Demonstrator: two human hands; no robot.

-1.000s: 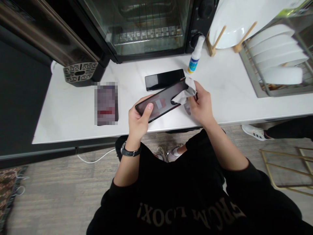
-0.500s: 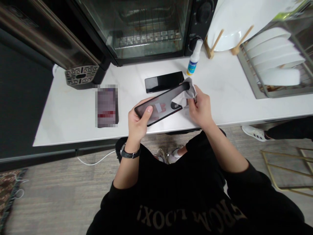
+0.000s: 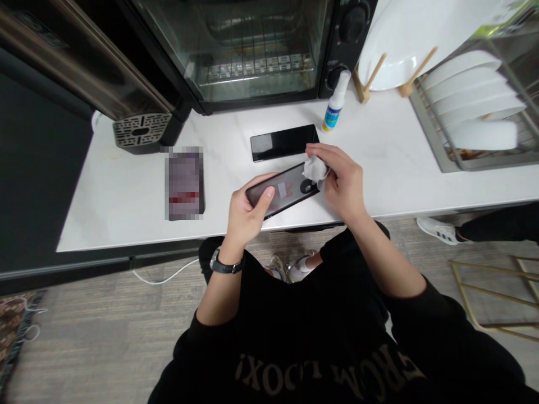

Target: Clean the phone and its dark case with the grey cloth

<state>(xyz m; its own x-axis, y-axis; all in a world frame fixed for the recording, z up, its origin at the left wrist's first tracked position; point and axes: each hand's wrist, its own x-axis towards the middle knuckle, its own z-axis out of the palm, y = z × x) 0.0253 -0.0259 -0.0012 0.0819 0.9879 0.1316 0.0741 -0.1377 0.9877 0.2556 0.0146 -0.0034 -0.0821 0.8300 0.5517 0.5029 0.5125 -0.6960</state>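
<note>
My left hand (image 3: 249,212) grips the near-left end of a translucent phone case (image 3: 274,201) with a black rim and a dark camera cutout, thumb on top. Fingers show faintly through its back. At the case's far-right end, my right hand (image 3: 343,182) is closed on a crumpled grey-white cloth (image 3: 315,168), which touches the case near the cutout. Just behind lies a black phone (image 3: 284,142), flat on the counter with its dark glossy face up. A small white spray bottle (image 3: 336,104) with a blue and yellow label stands to the right of the phone.
A white counter (image 3: 396,168) bears a toaster oven (image 3: 256,62) at the back and a machine with a slotted drip tray (image 3: 141,130) at left. A blurred-out dark object (image 3: 185,185) lies left. White plates (image 3: 471,90) stand in a rack at right. Another person's shoe (image 3: 438,230) shows below.
My left hand and the case have shifted slightly right. My right hand has turned over the case's far end, its fingers now reaching left, and the cloth is bunched more tightly.
</note>
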